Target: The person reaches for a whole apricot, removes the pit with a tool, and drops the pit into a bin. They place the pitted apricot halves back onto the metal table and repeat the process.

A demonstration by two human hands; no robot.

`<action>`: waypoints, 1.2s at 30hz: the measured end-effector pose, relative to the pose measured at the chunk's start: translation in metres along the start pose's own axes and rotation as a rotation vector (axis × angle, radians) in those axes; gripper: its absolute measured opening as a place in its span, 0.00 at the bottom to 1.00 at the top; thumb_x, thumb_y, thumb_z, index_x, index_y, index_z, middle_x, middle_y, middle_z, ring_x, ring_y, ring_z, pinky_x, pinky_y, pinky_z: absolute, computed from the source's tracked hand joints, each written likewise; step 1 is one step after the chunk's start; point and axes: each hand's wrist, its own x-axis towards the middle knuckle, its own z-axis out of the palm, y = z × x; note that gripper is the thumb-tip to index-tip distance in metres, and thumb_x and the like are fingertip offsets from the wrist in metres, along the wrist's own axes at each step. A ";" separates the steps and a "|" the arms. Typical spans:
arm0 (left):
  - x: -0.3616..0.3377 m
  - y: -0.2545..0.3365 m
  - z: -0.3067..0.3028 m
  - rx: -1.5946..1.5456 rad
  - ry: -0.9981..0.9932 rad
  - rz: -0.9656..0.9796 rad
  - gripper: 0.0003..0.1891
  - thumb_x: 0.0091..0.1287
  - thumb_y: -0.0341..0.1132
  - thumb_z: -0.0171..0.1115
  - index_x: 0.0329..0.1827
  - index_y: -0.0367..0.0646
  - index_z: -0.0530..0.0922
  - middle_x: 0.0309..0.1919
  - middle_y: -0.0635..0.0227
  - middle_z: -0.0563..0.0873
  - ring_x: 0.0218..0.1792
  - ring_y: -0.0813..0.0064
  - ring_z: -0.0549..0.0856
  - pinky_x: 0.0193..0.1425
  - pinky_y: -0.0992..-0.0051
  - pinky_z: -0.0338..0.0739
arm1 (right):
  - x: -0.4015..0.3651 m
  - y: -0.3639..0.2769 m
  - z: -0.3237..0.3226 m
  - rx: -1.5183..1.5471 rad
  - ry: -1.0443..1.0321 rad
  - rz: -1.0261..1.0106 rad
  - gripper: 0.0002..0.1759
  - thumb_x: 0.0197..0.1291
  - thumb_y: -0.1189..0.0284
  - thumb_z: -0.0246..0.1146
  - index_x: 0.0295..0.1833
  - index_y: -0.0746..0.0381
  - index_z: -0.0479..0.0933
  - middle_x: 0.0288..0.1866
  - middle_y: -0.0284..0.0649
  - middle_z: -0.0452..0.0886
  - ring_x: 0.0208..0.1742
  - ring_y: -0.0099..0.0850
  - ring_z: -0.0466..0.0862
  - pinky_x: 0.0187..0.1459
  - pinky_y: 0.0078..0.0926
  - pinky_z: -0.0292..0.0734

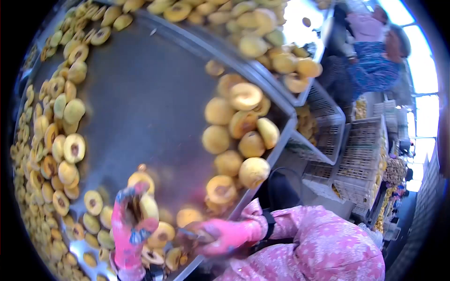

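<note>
Yellow halved fruits lie on a grey metal table [140, 89]. My left hand [131, 225], in a pink glove with blue-grey fingertips, curls around a pale yellow fruit half [149, 209] near the table's front edge. Just beyond its fingers sits another fruit [141, 181]. My right hand [218, 236], in a pink glove, is closed on a small dark tool, blurred, whose kind I cannot make out. It is right of the left hand, close to an orange fruit half [189, 217] on the table.
Many fruit halves [68, 172] pile along the left side, and a group of larger fruits [228, 162] lies at the right rim. Beyond the rim stand a second fruit-laden tray [303, 97], plastic crates [358, 154] and a person [375, 61] in a patterned blue garment.
</note>
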 end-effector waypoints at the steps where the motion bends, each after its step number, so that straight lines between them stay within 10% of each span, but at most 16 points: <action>1: -0.013 -0.014 0.006 0.025 0.027 0.065 0.42 0.47 0.53 0.76 0.59 0.36 0.68 0.53 0.64 0.75 0.53 0.71 0.76 0.59 0.73 0.68 | 0.003 0.017 0.003 -0.060 0.099 -0.138 0.28 0.59 0.73 0.61 0.64 0.67 0.64 0.58 0.41 0.72 0.60 0.27 0.72 0.60 0.26 0.68; 3: -0.037 -0.020 0.024 -0.164 0.008 -0.062 0.40 0.47 0.51 0.76 0.58 0.36 0.69 0.55 0.62 0.75 0.56 0.70 0.74 0.61 0.72 0.67 | 0.003 0.015 0.004 -0.104 0.151 -0.159 0.31 0.57 0.72 0.64 0.65 0.67 0.62 0.55 0.39 0.71 0.57 0.25 0.71 0.57 0.24 0.68; 6: -0.066 -0.024 0.039 0.434 0.080 0.217 0.22 0.64 0.32 0.64 0.57 0.32 0.68 0.52 0.54 0.78 0.53 0.63 0.78 0.59 0.67 0.73 | 0.004 0.025 0.011 -0.053 0.179 -0.316 0.31 0.57 0.72 0.65 0.63 0.65 0.61 0.47 0.34 0.73 0.47 0.20 0.71 0.48 0.21 0.71; 9: -0.108 -0.019 0.063 0.130 0.242 0.161 0.19 0.68 0.29 0.58 0.61 0.34 0.70 0.52 0.63 0.79 0.48 0.75 0.78 0.49 0.78 0.75 | -0.009 0.033 0.029 -0.060 0.139 -0.470 0.29 0.58 0.71 0.65 0.62 0.65 0.62 0.43 0.32 0.73 0.44 0.18 0.71 0.43 0.19 0.71; 12: -0.144 -0.031 0.076 0.244 0.337 0.275 0.12 0.66 0.27 0.60 0.51 0.36 0.75 0.43 0.67 0.81 0.38 0.78 0.78 0.39 0.79 0.75 | -0.048 0.021 0.058 -0.125 0.120 -0.216 0.30 0.58 0.70 0.65 0.63 0.65 0.61 0.46 0.34 0.74 0.47 0.19 0.72 0.47 0.20 0.71; 14: -0.172 -0.034 0.095 0.284 0.288 0.295 0.09 0.66 0.27 0.59 0.48 0.38 0.74 0.44 0.64 0.79 0.41 0.74 0.78 0.44 0.78 0.75 | -0.033 0.072 0.059 -0.045 0.084 -0.549 0.33 0.59 0.69 0.65 0.65 0.66 0.60 0.55 0.36 0.74 0.56 0.21 0.70 0.57 0.22 0.67; 18: -0.210 -0.050 0.130 0.088 0.398 0.388 0.08 0.64 0.28 0.60 0.45 0.38 0.75 0.52 0.57 0.80 0.49 0.70 0.79 0.57 0.75 0.72 | -0.097 0.068 0.089 0.195 0.112 -0.256 0.24 0.58 0.67 0.61 0.59 0.59 0.67 0.26 0.31 0.77 0.15 0.15 0.70 0.15 0.11 0.62; 21: -0.245 -0.059 0.143 -0.472 0.418 0.348 0.09 0.66 0.31 0.60 0.45 0.37 0.74 0.50 0.55 0.80 0.47 0.66 0.81 0.54 0.69 0.77 | -0.126 0.081 0.093 0.204 0.130 -0.237 0.20 0.57 0.66 0.60 0.54 0.58 0.70 0.23 0.32 0.77 0.13 0.16 0.69 0.12 0.11 0.61; 25: -0.293 -0.106 0.135 0.801 0.775 0.245 0.16 0.67 0.35 0.60 0.52 0.34 0.73 0.38 0.64 0.82 0.37 0.79 0.80 0.44 0.77 0.75 | -0.144 0.091 0.088 0.200 0.155 -0.236 0.15 0.58 0.65 0.61 0.49 0.57 0.71 0.24 0.32 0.77 0.13 0.16 0.69 0.11 0.10 0.59; 28: -0.289 -0.098 0.193 -0.239 0.729 0.296 0.16 0.71 0.42 0.55 0.51 0.37 0.74 0.37 0.64 0.82 0.36 0.77 0.81 0.45 0.77 0.75 | -0.160 0.086 0.102 0.204 0.202 -0.184 0.16 0.57 0.64 0.64 0.48 0.56 0.70 0.24 0.31 0.76 0.14 0.17 0.69 0.11 0.11 0.59; 33: -0.267 -0.091 0.223 -0.912 0.554 -0.013 0.17 0.68 0.50 0.54 0.46 0.45 0.77 0.32 0.65 0.83 0.25 0.68 0.82 0.21 0.71 0.76 | -0.141 0.140 0.112 0.154 0.159 -0.372 0.18 0.60 0.71 0.64 0.53 0.56 0.66 0.36 0.31 0.77 0.27 0.16 0.75 0.22 0.12 0.67; 36: -0.264 -0.097 0.216 -1.161 0.310 0.024 0.17 0.67 0.43 0.58 0.53 0.41 0.75 0.46 0.63 0.81 0.46 0.66 0.81 0.52 0.67 0.77 | -0.153 0.133 0.099 0.025 0.173 -0.236 0.19 0.61 0.70 0.62 0.55 0.57 0.65 0.33 0.31 0.76 0.26 0.16 0.74 0.22 0.14 0.67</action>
